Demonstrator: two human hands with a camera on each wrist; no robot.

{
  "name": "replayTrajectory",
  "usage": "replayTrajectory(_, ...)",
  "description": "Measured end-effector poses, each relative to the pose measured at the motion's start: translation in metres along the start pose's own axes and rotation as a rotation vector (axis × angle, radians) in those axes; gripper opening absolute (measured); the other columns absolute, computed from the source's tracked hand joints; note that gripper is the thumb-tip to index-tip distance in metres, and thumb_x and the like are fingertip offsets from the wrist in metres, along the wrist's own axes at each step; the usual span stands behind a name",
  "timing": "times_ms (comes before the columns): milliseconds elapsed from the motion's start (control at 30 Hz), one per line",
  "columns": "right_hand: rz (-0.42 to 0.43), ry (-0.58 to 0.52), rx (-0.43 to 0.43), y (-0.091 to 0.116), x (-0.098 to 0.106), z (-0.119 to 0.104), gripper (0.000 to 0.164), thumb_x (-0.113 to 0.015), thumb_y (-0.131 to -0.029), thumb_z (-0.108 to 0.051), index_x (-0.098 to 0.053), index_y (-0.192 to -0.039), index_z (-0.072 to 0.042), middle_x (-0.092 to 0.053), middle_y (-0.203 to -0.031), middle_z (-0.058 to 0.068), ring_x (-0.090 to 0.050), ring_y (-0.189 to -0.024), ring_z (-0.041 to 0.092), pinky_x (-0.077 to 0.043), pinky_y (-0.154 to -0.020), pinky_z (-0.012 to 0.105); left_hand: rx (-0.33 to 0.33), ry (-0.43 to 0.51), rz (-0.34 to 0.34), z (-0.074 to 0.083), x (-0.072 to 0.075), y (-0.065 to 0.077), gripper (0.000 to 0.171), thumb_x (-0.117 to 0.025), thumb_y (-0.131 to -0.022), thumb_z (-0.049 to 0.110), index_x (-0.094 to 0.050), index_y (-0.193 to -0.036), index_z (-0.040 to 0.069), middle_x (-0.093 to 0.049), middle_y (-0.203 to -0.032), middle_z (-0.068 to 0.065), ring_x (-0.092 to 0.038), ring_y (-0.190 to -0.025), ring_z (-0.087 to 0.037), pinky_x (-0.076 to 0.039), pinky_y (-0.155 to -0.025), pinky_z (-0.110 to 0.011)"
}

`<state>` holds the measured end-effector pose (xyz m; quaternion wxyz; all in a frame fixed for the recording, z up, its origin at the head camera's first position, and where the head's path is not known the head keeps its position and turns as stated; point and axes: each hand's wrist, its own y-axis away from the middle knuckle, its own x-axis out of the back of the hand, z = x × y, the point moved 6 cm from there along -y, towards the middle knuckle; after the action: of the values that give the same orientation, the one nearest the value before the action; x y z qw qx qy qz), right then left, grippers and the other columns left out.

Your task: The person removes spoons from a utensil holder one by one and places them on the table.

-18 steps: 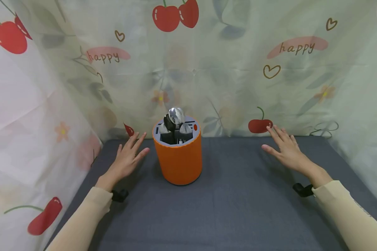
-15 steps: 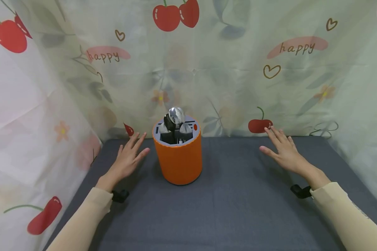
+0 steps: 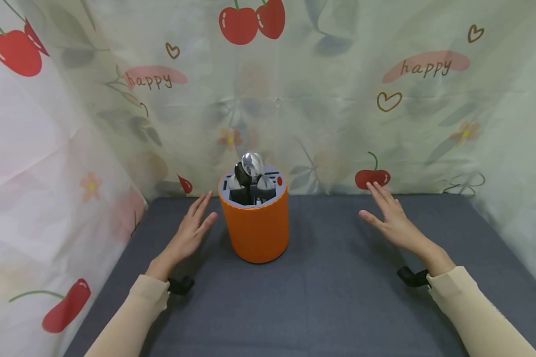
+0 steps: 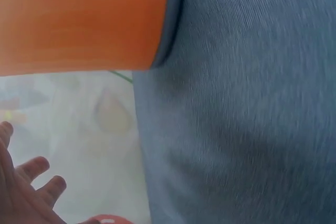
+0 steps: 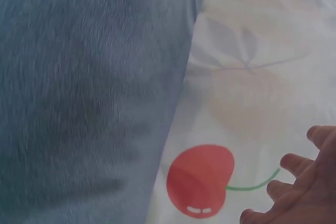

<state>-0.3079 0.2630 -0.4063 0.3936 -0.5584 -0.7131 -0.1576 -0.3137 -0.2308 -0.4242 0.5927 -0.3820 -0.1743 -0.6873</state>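
Observation:
An orange cylindrical holder (image 3: 258, 235) with a grey slotted top (image 3: 272, 173) stands upright left of the table's middle. Out of its top stick several utensils with shiny rounded metal ends and dark parts, among them what looks like a spoon (image 3: 251, 163). My left hand (image 3: 188, 233) hovers just left of the holder, fingers extended, apart from it and holding nothing. Farther off to the right, my right hand (image 3: 395, 223) is held over the table with its fingers spread and nothing in it. Fingers of both hands also show at the lower corners of the wrist views.
A dark grey cloth covers the table (image 3: 321, 297). Behind it hangs a pale curtain (image 3: 321, 124) printed with cherries and leaves, and another stretch of it closes the left side. A black strap piece (image 3: 180, 285) sits under each wrist.
Both hands have moved inward: the left one slightly right, nearer the orange holder, and the right one to the left. The holder and its utensils stay where they were.

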Motion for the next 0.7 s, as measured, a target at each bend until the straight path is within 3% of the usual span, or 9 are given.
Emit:
replayTrajectory(167,-0.020,-0.043,-0.013,0.000,-0.012,-0.001,0.085,-0.059,-0.108,-0.037,-0.003,-0.169,-0.019,0.005,-0.174,0.016,0.010,-0.158,0.043,0.011,-0.120,0.070,0.006,0.134,0.004,0.000,-0.006,0.001,0.063,-0.042,-0.114,0.037,-0.015,-0.169,0.023,-0.011,-0.171,-0.019,-0.017,-0.155,-0.043,-0.017,-0.120,-0.071)
replayTrajectory(433,-0.042,-0.102,-0.019,-0.002,-0.026,-0.007,0.085,-0.058,-0.108,-0.036,-0.001,-0.169,-0.020,0.006,-0.174,0.012,0.014,-0.158,0.037,0.009,-0.120,0.072,0.012,0.176,0.001,0.000,-0.012,0.003,0.062,-0.041,-0.114,0.036,-0.014,-0.169,0.025,-0.012,-0.171,-0.020,-0.017,-0.154,-0.043,-0.017,-0.120,-0.072)
replayTrajectory(700,-0.075,-0.164,-0.044,-0.004,-0.041,-0.019,0.086,-0.059,-0.107,-0.039,-0.001,-0.169,-0.029,0.005,-0.175,0.005,0.007,-0.159,0.036,-0.010,-0.116,0.079,0.043,0.238,-0.019,0.000,-0.019,0.002,0.061,-0.036,-0.115,0.038,-0.012,-0.170,0.024,-0.011,-0.172,-0.019,-0.013,-0.156,-0.041,-0.012,-0.120,-0.073)
